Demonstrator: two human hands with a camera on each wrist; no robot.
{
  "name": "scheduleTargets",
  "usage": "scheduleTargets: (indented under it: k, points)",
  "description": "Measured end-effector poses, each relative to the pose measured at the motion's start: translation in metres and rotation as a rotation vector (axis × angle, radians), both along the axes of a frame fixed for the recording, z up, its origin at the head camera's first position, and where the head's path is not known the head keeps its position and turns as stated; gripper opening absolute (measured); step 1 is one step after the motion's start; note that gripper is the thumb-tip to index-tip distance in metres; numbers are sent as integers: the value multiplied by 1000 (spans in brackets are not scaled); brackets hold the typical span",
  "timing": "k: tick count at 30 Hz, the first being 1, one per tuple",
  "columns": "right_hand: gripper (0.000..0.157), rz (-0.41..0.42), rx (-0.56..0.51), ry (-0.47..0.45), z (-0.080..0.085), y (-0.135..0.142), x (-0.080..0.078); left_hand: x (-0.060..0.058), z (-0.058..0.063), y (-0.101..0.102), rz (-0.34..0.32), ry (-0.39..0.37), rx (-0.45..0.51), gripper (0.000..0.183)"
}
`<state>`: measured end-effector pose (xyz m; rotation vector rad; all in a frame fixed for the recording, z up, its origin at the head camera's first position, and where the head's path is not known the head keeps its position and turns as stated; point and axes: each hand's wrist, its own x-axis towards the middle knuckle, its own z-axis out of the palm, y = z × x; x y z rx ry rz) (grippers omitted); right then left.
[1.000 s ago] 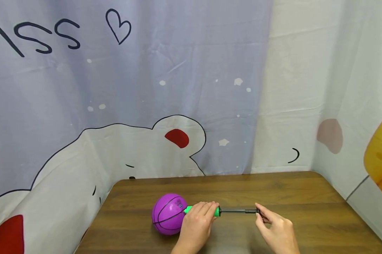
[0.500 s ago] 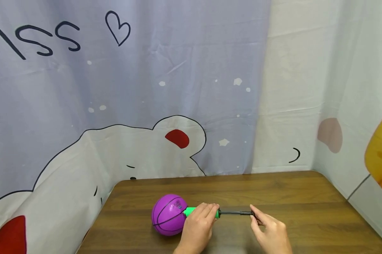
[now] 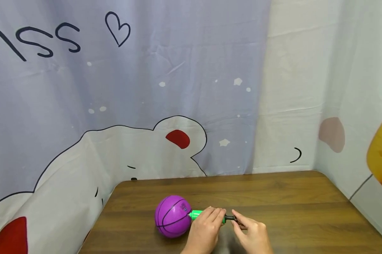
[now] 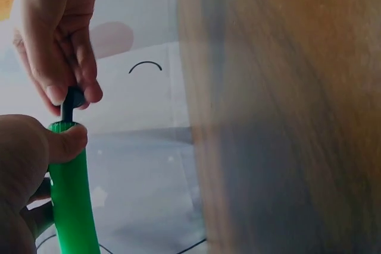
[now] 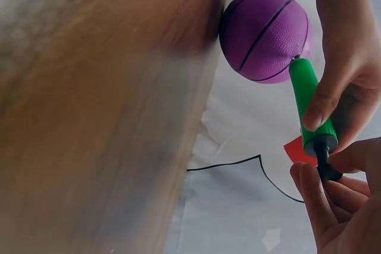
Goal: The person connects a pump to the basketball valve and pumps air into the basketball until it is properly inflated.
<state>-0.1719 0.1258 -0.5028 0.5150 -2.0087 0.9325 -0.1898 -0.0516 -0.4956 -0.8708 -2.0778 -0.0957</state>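
A purple ball with black basketball lines rests on the wooden table, left of both hands. The nozzle end of a green hand pump meets the ball's side, as the right wrist view shows. My left hand grips the green barrel, fingers over the top and thumb along it. With fingertips and thumb, my right hand pinches the black handle at the pump's other end. Only a short stretch of black rod shows between barrel and handle.
The brown wooden table extends behind the ball and to the right of the hands. A printed curtain hangs along its back edge, and more fabric hangs on the right side.
My right hand has moved left with the handle, sliding most of the rod into the barrel. The ball, pump and left hand have shifted slightly right and down in the head view.
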Motion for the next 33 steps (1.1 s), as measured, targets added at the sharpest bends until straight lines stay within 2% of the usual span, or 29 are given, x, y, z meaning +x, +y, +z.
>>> scheduleTargets:
  k: [7,15,22,24,28,31,33]
  points:
    - [37,25,-55,-125,1,6,4,0,1,1,-10,-12,-11,44]
    - [37,56,-65,-130,0,8,3,0,1,1,0,-21,-6,43]
    - [37,50,-83,-161,-1,8,4,0,0,1,0,-21,-11,43]
    - [38,44,-74,-147,0,8,4,0,0,1,2,-19,-9,43]
    - [39,10,-22,-55,4,14,1,0,1,0,-2,-43,19,46]
    - [38,-51,18,-3,11,25,-1,-2,4,-3,-3,-64,54,47]
    - [37,-100,24,-13,16,34,0,-3,6,-6,-3,-57,75,46]
